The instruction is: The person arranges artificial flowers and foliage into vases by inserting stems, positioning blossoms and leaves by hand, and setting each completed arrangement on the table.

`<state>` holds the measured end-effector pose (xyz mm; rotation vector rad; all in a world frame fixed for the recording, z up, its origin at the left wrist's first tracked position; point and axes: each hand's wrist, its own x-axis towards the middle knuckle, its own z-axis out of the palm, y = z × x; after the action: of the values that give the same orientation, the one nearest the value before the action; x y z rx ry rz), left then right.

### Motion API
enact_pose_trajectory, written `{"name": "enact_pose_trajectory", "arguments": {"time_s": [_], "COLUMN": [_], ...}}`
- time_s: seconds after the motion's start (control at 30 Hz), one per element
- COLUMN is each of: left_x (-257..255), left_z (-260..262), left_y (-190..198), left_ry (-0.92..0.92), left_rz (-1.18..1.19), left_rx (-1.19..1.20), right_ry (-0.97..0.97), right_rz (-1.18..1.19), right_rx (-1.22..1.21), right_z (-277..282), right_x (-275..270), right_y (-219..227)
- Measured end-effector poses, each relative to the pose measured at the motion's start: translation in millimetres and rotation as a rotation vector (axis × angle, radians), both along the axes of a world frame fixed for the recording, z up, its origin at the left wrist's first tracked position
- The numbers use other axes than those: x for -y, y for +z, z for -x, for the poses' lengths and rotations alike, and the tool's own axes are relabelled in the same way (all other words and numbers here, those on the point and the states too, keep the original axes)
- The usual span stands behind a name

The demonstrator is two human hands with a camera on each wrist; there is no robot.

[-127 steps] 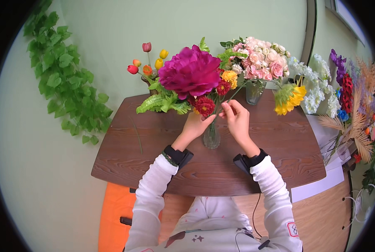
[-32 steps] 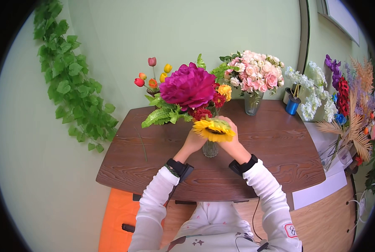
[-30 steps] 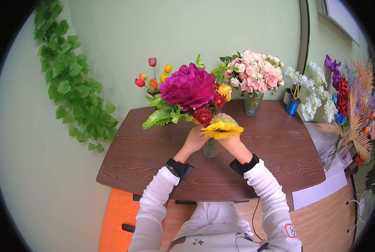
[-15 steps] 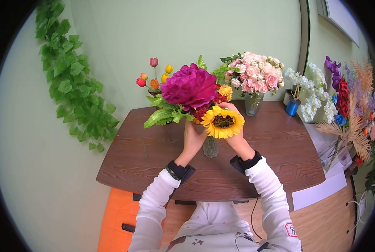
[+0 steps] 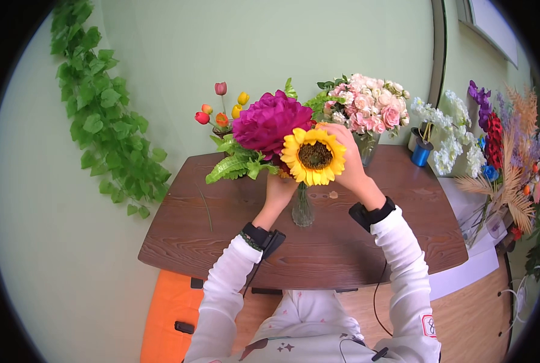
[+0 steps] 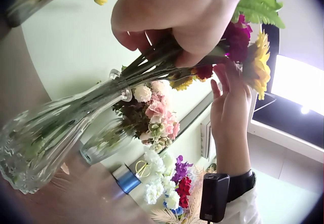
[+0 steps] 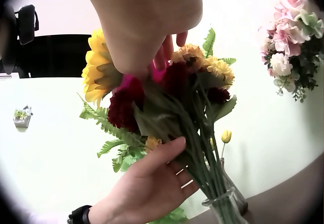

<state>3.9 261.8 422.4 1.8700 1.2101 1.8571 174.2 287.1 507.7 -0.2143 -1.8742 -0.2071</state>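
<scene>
A yellow sunflower (image 5: pixel 315 155) faces up in front of a magenta bloom (image 5: pixel 268 123) in the head view. My right hand (image 5: pixel 353 164) is at its right and upper edge, fingers curled behind the head among the other blooms; the sunflower's stem is mostly hidden. Below the blooms, my left hand (image 5: pixel 277 193) grips the bundle of green stems. In the left wrist view those stems run from the left hand (image 6: pixel 177 11) into a ribbed glass vase (image 6: pixel 45 133). Dark red and orange flowers (image 7: pixel 124 105) show under the right hand (image 7: pixel 152 21) in the right wrist view.
Pink roses in a glass vase (image 5: pixel 367 148) and a blue spool-like object (image 5: pixel 422 153) stand at the back right of the brown table (image 5: pixel 391 230). Tulips (image 5: pixel 221 119) rise at the back left. A thin green stem (image 5: pixel 206 207) lies on the left side. More flowers (image 5: pixel 500 145) stand beyond the right edge.
The sunflower has gone from low beside the vase neck to higher, against the magenta bloom, facing up more. My right hand has moved up and right with it; my left hand stays at the stems.
</scene>
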Motion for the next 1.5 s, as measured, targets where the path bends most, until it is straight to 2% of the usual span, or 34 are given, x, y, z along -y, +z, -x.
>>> {"name": "enact_pose_trajectory", "arguments": {"time_s": [0.07, 0.2, 0.3, 0.37, 0.5, 0.57, 0.7, 0.83, 0.9, 0.93, 1.0, 1.1, 1.33, 1.4, 1.5], "left_x": [-2, -3, -2, 0, 5, 3, 1, 2, 2, 2, 3, 5, 3, 0, 2], "left_z": [2, 3, 8, 9, 7, 7, 8, 8, 8, 8, 8, 4, 1, -1, -1], "left_y": [-1, -1, 1, 3, 10, 6, 7, 8, 10, 10, 11, 14, 15, 17, 21], "left_ry": [-0.092, -0.061, -0.006, 0.042, -0.028, -0.075, -0.057, -0.056, -0.055, -0.054, 0.007, 0.012, -0.064, -0.037, 0.017], "left_rz": [0.115, 0.144, 0.065, 0.245, 0.212, 0.187, 0.187, 0.192, 0.216, 0.215, 0.230, 0.162, 0.204, 0.121, 0.167], "left_rx": [0.090, 0.088, -0.056, -0.134, -0.057, 0.005, -0.046, -0.047, -0.053, -0.053, -0.110, -0.097, 0.008, -0.048, -0.124], "right_ry": [0.029, 0.032, 0.099, 0.060, -0.007, -0.046, -0.117, -0.068, 0.024, 0.025, 0.015, 0.010, -0.049, -0.033, -0.014], "right_rz": [0.017, -0.018, -0.075, -0.055, -0.003, -0.033, 0.015, -0.037, -0.073, -0.075, 0.075, -0.039, -0.029, 0.003, 0.091], "right_rx": [0.028, 0.082, 0.182, 0.207, 0.234, 0.141, 0.213, 0.199, 0.157, 0.157, 0.263, 0.198, 0.205, 0.150, 0.140], "right_z": [-1, 2, 3, 2, -4, -5, -8, -1, 3, 2, 1, 4, 5, 8, 8], "right_x": [-2, -11, -13, -14, -15, -16, -16, -14, -17, -16, -12, -9, -18, -15, -16], "right_y": [5, 9, 14, 14, 12, 8, 9, 16, 17, 17, 17, 19, 11, 10, 6]}}
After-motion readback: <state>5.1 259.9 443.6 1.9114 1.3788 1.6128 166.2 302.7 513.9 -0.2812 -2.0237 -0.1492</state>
